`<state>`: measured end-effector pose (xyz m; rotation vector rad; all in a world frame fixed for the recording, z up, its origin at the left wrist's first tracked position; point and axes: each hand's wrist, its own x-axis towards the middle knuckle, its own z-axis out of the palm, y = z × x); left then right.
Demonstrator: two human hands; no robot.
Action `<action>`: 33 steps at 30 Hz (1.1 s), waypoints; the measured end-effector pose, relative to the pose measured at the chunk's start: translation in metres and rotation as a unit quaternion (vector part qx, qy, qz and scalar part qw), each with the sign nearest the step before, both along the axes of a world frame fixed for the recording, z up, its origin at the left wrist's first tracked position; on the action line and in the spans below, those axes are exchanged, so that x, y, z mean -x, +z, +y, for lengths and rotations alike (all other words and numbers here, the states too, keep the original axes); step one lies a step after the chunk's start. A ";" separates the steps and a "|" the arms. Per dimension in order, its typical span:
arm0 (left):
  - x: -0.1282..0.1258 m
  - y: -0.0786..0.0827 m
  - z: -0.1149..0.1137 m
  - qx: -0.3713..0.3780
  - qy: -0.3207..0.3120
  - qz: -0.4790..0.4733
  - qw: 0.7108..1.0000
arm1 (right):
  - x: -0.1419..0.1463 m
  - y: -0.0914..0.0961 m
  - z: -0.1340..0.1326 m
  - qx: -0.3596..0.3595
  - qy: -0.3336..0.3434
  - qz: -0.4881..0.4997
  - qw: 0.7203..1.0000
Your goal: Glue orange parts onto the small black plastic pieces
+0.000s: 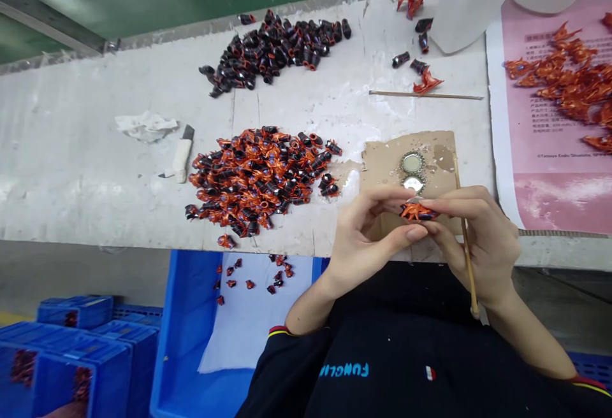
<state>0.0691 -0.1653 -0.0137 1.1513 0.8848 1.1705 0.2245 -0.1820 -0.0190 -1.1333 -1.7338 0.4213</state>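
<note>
So, head view: looking forward and down on a white-smeared worktop (86, 169), with the person's black top (406, 367) along the bottom edge.

Left hand (368, 233): raised and bent inward at the wrist, thumb and forefinger closed in a pinch on one side of a small orange-and-black piece (418, 211).

Right hand (482, 246): curled in from the other side and gripping that same piece, with a slim wooden stick (466, 252) held through the hand, running past the fingers and down beyond the wrist.

Held piece: between both hands, just above a cardboard scrap (430, 150) that carries two crimped metal bottle caps (413, 163).

Worktop: a heap of orange-and-black pieces (258, 179) lies left of the hands, and a heap of black pieces (272, 48) lies farther off. A white-wrapped knife (180, 160), crumpled tissue (146, 126) and a long thin stick (425, 94) lie apart.

Right side: a pink printed sheet (540, 169) lies under loose orange pieces (564, 67).

Below: a blue crate (182, 316) lined with white paper holds scattered pieces, and more blue crates (74, 311) stand to the left.

Writing: the sheet reads "©Tatsuya Endo/Shueisha"; blue letters on the top read about "FUNGLI", the rest unclear.
</note>
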 end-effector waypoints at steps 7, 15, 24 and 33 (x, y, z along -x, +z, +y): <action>0.001 -0.005 -0.001 -0.096 0.028 0.025 0.995 | -0.003 -0.004 0.001 0.011 0.014 0.024 1.000; -0.003 -0.013 -0.004 -0.189 0.077 0.091 0.975 | -0.001 -0.007 0.002 -0.004 -0.012 0.009 1.000; 0.050 -0.001 0.016 -0.375 0.175 0.381 0.827 | -0.014 -0.011 0.000 0.019 -0.050 -0.006 0.999; 0.137 0.007 0.166 -0.264 0.025 0.518 0.814 | -0.031 -0.015 0.002 0.065 -0.036 0.109 0.991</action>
